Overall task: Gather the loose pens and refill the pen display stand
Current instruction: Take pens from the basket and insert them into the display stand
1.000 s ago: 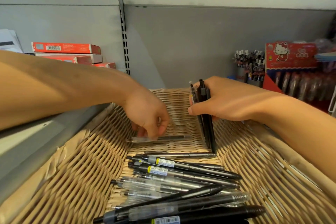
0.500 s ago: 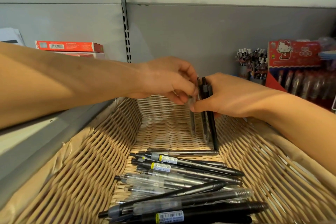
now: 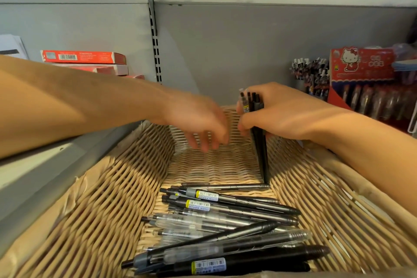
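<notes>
A wicker basket (image 3: 94, 216) fills the lower view. Several loose black and clear pens (image 3: 225, 221) lie in a heap on its floor near the front. My right hand (image 3: 277, 115) grips a bundle of pens (image 3: 259, 137), held upright with the tips resting on the basket floor at the back right. My left hand (image 3: 198, 122) hovers just left of the bundle, blurred, with fingers loosely curled down and nothing in it. A pen display stand (image 3: 311, 74) with several pens stands on the shelf behind my right hand.
A red cartoon-cat display box (image 3: 365, 67) of packaged pens stands at the right on the shelf. Red flat boxes (image 3: 83, 56) are stacked at the back left. A grey shelf divider (image 3: 40, 178) runs along the basket's left side, and a grey back panel stands behind.
My left hand picked up one pen from the basket floor, brought it to the bundle in my right hand, and has now let go and dropped back down to the left.
</notes>
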Demonstrator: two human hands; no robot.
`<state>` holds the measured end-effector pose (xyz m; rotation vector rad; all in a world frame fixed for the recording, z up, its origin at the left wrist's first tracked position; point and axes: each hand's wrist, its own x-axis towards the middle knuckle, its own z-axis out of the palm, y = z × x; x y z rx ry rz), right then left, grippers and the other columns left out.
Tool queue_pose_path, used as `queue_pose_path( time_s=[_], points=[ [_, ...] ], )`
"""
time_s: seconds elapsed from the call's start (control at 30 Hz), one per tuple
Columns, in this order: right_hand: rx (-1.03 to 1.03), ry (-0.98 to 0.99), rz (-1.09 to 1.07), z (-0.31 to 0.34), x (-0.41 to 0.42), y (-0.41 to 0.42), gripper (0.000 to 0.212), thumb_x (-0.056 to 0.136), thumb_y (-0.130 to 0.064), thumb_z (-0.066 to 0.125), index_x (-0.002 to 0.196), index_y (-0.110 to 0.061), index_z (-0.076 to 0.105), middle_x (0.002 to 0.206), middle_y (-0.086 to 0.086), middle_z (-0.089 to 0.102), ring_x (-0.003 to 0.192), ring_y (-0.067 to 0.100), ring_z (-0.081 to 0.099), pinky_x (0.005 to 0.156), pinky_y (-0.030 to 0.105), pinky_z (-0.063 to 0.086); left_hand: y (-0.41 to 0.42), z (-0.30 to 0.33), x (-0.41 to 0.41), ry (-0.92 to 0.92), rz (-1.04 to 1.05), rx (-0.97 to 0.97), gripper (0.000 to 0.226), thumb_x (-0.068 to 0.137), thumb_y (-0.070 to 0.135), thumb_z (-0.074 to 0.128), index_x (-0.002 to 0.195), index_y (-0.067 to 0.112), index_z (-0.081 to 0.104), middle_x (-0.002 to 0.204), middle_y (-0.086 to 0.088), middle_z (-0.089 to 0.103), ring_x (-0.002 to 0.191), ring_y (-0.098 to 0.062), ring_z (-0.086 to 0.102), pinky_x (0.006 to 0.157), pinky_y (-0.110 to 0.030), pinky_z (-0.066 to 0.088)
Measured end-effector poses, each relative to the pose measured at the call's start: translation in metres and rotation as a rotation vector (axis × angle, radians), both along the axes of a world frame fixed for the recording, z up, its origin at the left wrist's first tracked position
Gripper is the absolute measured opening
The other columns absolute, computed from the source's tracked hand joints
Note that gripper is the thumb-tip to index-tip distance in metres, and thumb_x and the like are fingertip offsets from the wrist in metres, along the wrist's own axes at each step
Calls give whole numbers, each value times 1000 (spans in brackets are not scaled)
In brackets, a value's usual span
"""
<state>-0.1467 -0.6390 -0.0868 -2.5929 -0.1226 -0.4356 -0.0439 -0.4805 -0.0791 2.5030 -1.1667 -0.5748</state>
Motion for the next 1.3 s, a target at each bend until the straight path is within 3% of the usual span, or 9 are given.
queue_pose_path(
  time_s=[0.17, 0.3, 0.43, 0.53, 0.67, 0.83, 0.97, 1.13, 1.3],
  points=[
    [-135, 192, 86, 1, -7, 0, 20, 84, -42, 77, 90, -25, 69, 77, -15, 73, 65, 4, 65, 51, 14, 42, 6, -11, -19, -134, -268, 522, 24, 95, 38, 63, 105, 17, 68, 72, 12, 68, 70, -6, 65, 77, -34, 57],
    [-152, 195, 107, 2, -8, 0, 24, 86, -34, 73, 102, -16, 70, 88, 5, 73, 77, 24, 66, 73, 38, 54, 5, -12, -24, -261, -309, 643, 19, 95, 30, 64, 107, 16, 64, 103, -7, 72, 97, -22, 64, 80, -28, 47],
    [-144, 128, 55, 0, -7, 2, 17, 84, -30, 73, 88, -15, 68, 56, -10, 56, 44, 4, 46, 41, 17, 32, 6, -10, -19, -336, -274, 674, 14, 94, 34, 64, 100, 24, 57, 87, 11, 61, 79, -3, 53, 64, -18, 37],
    [-131, 114, 13, 1, -5, 1, 19, 83, -30, 73, 82, -12, 67, 56, -9, 54, 44, 4, 44, 42, 17, 32, 8, -4, -11, -366, -181, 553, 16, 94, 33, 63, 104, 21, 63, 83, 12, 66, 75, -3, 59, 63, -18, 42],
    [-107, 122, -11, 3, -5, 3, 17, 84, -32, 71, 86, -15, 70, 82, -1, 72, 72, 16, 64, 69, 35, 51, 7, 6, -6, -332, -99, 77, 5, 92, 30, 68, 97, 29, 66, 86, 11, 71, 73, -2, 68, 64, -15, 51],
    [-70, 54, -15, 2, -2, 1, 6, 84, -26, 72, 81, -22, 68, 63, -7, 65, 51, 2, 56, 50, 21, 43, 0, 6, -11, -213, -28, -301, 14, 86, 18, 75, 99, 19, 70, 96, -3, 74, 77, -13, 73, 73, -26, 62],
    [67, 88, 44, 0, 0, -2, 12, 88, -24, 74, 98, -27, 69, 86, -8, 74, 74, 3, 71, 56, 16, 56, 1, 11, -17, -107, 25, -476, 23, 85, 8, 76, 99, 15, 60, 73, 0, 74, 64, -13, 71, 66, -25, 62],
    [4, 109, 48, 0, -2, 0, 15, 82, -37, 77, 77, -24, 71, 62, -9, 67, 51, -1, 58, 45, 12, 42, 2, 12, -26, -10, -51, -485, 25, 89, 4, 69, 100, 13, 49, 81, -9, 77, 73, -20, 74, 72, -30, 60],
    [-64, 73, 29, 2, -4, 0, 10, 81, -32, 77, 78, -25, 71, 69, -7, 69, 52, 0, 55, 55, 22, 42, 1, 13, -16, -4, -45, -443, 20, 90, 1, 64, 84, 13, 49, 83, -8, 77, 78, -21, 75, 67, -28, 58]
  ],
)
